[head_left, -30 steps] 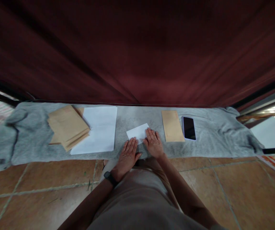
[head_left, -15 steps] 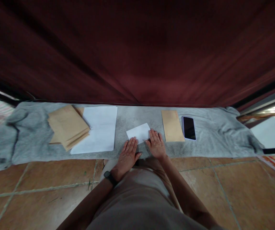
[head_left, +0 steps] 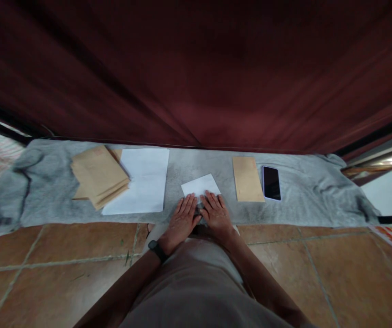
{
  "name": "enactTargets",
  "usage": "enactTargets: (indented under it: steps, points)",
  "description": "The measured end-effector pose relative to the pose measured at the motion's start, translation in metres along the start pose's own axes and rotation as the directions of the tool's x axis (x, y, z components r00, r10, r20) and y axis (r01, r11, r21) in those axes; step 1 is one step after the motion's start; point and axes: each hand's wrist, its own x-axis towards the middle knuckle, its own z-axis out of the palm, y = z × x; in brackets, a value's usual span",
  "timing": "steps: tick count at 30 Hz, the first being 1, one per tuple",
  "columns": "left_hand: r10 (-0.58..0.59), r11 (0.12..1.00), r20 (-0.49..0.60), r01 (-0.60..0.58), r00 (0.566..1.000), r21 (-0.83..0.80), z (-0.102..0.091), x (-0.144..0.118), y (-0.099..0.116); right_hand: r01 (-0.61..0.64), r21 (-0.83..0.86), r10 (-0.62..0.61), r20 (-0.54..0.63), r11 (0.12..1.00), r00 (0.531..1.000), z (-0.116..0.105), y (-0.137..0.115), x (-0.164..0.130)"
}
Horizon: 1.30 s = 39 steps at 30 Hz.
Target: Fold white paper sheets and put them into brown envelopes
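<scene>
A small white piece of paper (head_left: 201, 184), apparently folded, lies at a slant on the grey cloth in front of me. My left hand (head_left: 181, 217) rests flat, its fingertips at the paper's lower left edge. Fingers stretched out, my right hand (head_left: 216, 215) lies palm down over the paper's lower right part and hides that edge. The two hands are close together, thumbs almost meeting. To the right is a brown envelope (head_left: 248, 179), lying apart from the hands. Farther left, a stack of white paper sheets (head_left: 148, 182) sits partly under a pile of brown envelopes (head_left: 100, 173).
A phone (head_left: 271, 183) lies face up beside the single envelope. The grey cloth (head_left: 312, 191) covers a long narrow surface, with a dark red curtain (head_left: 196, 82) hanging behind it. Tiled floor (head_left: 285, 264) shows below. A white panel (head_left: 390, 193) stands at far right.
My right hand has slid left and slightly down along the paper's lower edge, closer to my left hand. The left hand and the paper have hardly moved.
</scene>
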Motion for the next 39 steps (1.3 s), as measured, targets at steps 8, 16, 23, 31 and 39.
enactTargets:
  steps: [8,16,23,31,39]
  points:
    - [-0.011,0.999,-0.009,0.011,1.000,-0.039,-0.001,0.001,0.000,-0.044,0.010,0.044,0.021,0.999,0.999,-0.013,0.006,-0.008]
    - [0.018,0.994,-0.034,-0.022,0.999,-0.110,-0.008,0.046,0.012,-0.029,-0.002,0.030,0.035,1.000,0.999,-0.012,0.007,-0.008]
    - [-0.004,0.991,-0.032,0.000,0.999,-0.135,0.007,0.064,0.008,0.012,-0.039,-0.010,0.041,0.999,0.999,-0.016,0.004,-0.007]
    - [-0.055,0.993,-0.026,0.052,0.998,-0.107,0.006,0.068,-0.005,-0.045,-0.006,0.045,0.033,0.999,0.998,-0.016,0.004,-0.006]
    - [-0.187,0.981,-0.045,0.184,0.981,-0.066,-0.005,0.069,-0.021,-0.051,0.011,0.051,0.029,0.999,0.998,-0.016,0.005,-0.007]
